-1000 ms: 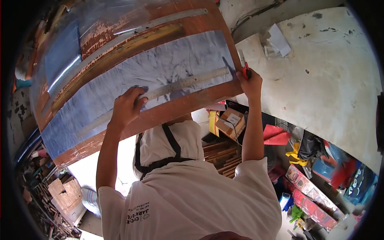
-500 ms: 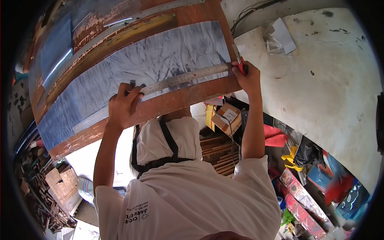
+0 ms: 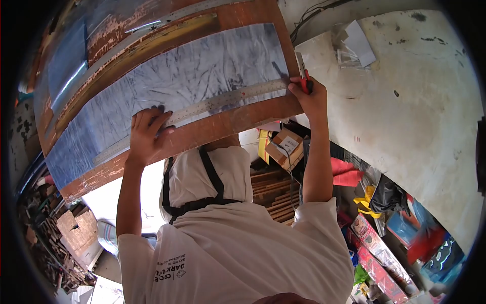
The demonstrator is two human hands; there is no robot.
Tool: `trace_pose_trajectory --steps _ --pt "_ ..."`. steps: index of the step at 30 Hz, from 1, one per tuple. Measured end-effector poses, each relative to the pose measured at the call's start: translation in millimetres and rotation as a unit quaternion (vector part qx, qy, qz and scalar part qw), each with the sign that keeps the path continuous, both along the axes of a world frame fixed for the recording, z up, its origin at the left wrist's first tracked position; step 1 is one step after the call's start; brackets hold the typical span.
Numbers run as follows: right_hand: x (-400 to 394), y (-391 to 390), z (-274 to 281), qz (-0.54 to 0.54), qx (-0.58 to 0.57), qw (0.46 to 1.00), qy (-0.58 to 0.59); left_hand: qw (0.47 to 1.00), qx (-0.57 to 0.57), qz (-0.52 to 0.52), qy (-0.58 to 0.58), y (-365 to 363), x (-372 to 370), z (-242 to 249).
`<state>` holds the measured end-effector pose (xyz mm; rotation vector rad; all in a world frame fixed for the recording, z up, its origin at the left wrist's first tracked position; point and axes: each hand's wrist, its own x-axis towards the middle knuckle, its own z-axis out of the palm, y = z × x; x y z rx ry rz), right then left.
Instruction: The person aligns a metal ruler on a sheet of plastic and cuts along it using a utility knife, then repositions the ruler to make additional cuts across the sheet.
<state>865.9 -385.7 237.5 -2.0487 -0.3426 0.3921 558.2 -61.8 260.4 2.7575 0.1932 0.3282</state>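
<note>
A long steel ruler lies across a bluish-grey, wrinkled glossy sheet on a brown board. My left hand presses on the ruler left of its middle, fingers bent over it and the thumb towards the board's near edge. Dark patches beside those fingertips may be reflections. At the ruler's right end, my right hand grips a red-handled utility knife, its blade pointing away from me. The thumb of this hand reaches the ruler's end.
A second metal strip lies farther back on the board. To the right stands a stained white surface with a white paper piece in clear plastic. Below are a cardboard box, wooden strips and, at left, stacked scraps.
My left hand has shifted slightly left and nearer to me along the ruler, its fingers now lying lower. The right hand stays at the ruler's end, the knife turned a little more upright.
</note>
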Motion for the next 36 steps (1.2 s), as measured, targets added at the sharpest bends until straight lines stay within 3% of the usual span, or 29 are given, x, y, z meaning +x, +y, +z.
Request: trace_pose_trajectory --steps 36 --pt "2.3 -8.9 -4.4 -0.002 -0.012 0.999 0.034 0.998 -0.048 -0.008 -0.029 3.3 -1.3 -3.0"
